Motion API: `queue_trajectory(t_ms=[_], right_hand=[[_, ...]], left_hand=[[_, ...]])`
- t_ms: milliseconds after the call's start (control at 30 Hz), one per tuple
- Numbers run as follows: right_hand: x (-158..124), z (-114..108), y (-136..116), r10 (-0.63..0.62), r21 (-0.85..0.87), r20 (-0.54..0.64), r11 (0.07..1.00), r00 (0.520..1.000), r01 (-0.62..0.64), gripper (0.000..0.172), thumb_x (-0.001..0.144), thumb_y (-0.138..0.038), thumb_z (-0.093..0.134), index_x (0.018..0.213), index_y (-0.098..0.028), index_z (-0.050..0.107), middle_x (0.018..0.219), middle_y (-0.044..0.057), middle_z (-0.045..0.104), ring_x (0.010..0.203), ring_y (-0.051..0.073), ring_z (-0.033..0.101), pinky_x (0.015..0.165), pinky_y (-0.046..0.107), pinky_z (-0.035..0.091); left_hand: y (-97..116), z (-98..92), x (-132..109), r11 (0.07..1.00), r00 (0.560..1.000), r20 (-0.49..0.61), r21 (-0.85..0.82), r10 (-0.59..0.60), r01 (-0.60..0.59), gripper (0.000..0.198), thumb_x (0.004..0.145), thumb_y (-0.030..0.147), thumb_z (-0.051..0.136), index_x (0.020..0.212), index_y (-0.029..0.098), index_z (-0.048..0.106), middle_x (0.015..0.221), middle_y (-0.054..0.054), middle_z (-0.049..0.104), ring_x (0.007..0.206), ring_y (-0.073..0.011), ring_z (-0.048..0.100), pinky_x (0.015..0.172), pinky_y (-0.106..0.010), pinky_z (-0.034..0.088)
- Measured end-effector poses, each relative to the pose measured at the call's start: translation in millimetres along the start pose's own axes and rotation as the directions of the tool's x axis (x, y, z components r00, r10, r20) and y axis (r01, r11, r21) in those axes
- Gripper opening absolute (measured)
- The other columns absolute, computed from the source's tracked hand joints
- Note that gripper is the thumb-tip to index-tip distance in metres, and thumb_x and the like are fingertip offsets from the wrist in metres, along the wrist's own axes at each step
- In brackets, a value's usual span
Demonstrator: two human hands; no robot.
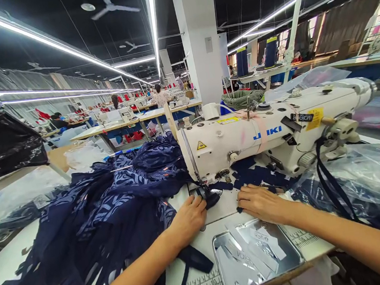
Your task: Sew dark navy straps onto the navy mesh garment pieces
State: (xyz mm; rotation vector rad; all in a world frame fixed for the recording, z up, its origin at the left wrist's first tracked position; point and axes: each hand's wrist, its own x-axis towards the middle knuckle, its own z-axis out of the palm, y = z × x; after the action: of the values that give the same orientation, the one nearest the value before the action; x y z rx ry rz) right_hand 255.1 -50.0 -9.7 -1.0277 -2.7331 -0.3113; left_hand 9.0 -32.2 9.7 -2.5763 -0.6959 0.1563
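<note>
A white sewing machine point(217, 144) stands across the table. Beside its needle area, my left hand point(190, 216) has its fingers curled together over a navy fabric strip point(213, 199) near the presser foot; the fingertips are partly hidden. My right hand point(260, 203) rests on the machine bed to the right, fingers bent and close together, with a small dark fabric piece point(240, 210) showing at the fingertips. A heap of navy patterned garments point(115, 206) spreads left of the machine, reaching under my left forearm. Below my hands sits a metal tray point(221, 267) holding several printed labels point(246, 259).
Navy fabric scraps point(262, 175) lie behind my right hand. Clear plastic bags point(369, 181) cover dark cloth at right, with a black strap point(331, 181) hanging near. A black plastic bag point(0, 132) stands at left. Other sewing tables point(152, 114) and people are farther back.
</note>
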Motion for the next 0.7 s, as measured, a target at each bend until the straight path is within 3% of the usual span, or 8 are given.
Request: queue_trajectory(t_ms=[167, 333, 433, 567, 700], right_hand=[[17, 8, -6, 0.053, 0.015, -0.058, 0.999, 0.997, -0.052, 0.007, 0.082, -0.014, 0.051, 0.081, -0.016, 0.058, 0.080, 0.003, 0.057, 0.074, 0.017, 0.050, 0.066, 0.030, 0.034], [22, 7, -7, -0.015, -0.038, -0.006, 0.999, 1.000, 0.015, 0.014, 0.084, -0.011, 0.047, 0.078, -0.015, 0.059, 0.078, 0.004, 0.057, 0.072, 0.017, 0.051, 0.066, 0.030, 0.035], [26, 3, -13, -0.040, -0.131, 0.042, 0.990, 0.998, 0.045, 0.012, 0.079, -0.006, 0.049, 0.077, -0.014, 0.059, 0.078, 0.006, 0.058, 0.073, 0.018, 0.053, 0.066, 0.030, 0.037], [33, 5, -17, -0.016, -0.158, 0.036, 0.987, 0.999, 0.022, 0.013, 0.076, -0.003, 0.051, 0.080, -0.013, 0.058, 0.080, 0.008, 0.059, 0.074, 0.019, 0.054, 0.066, 0.030, 0.039], [40, 17, -11, 0.000, -0.095, -0.010, 0.996, 1.000, -0.001, 0.012, 0.081, -0.007, 0.048, 0.079, -0.014, 0.057, 0.078, 0.005, 0.058, 0.072, 0.018, 0.055, 0.067, 0.029, 0.040]], left_hand=[[10, -13.5, -7, 0.995, 0.993, 0.100, -0.061, -0.067, 0.073, 0.023, 0.080, 0.006, 0.043, 0.099, 0.008, 0.056, 0.092, -0.012, 0.059, 0.080, -0.0215, 0.053, 0.071, -0.034, 0.039], [12, -24.4, -3, 0.978, 0.978, 0.162, -0.138, -0.132, 0.155, 0.018, 0.078, 0.008, 0.045, 0.089, 0.011, 0.059, 0.089, -0.011, 0.059, 0.080, -0.0222, 0.054, 0.072, -0.036, 0.037], [11, -17.6, 4, 0.986, 0.988, 0.121, -0.125, -0.093, 0.108, 0.020, 0.081, 0.006, 0.042, 0.078, 0.011, 0.061, 0.082, -0.011, 0.059, 0.076, -0.0216, 0.054, 0.069, -0.036, 0.037], [9, -5.4, 10, 0.991, 0.999, -0.044, -0.131, -0.009, 0.003, 0.018, 0.084, 0.010, 0.044, 0.075, 0.012, 0.060, 0.085, -0.009, 0.060, 0.082, -0.0203, 0.053, 0.075, -0.034, 0.037], [12, 0.3, 10, 0.982, 0.998, -0.060, -0.189, 0.018, -0.029, 0.014, 0.085, 0.012, 0.046, 0.077, 0.013, 0.058, 0.081, -0.005, 0.061, 0.074, -0.0172, 0.052, 0.070, -0.030, 0.040]])
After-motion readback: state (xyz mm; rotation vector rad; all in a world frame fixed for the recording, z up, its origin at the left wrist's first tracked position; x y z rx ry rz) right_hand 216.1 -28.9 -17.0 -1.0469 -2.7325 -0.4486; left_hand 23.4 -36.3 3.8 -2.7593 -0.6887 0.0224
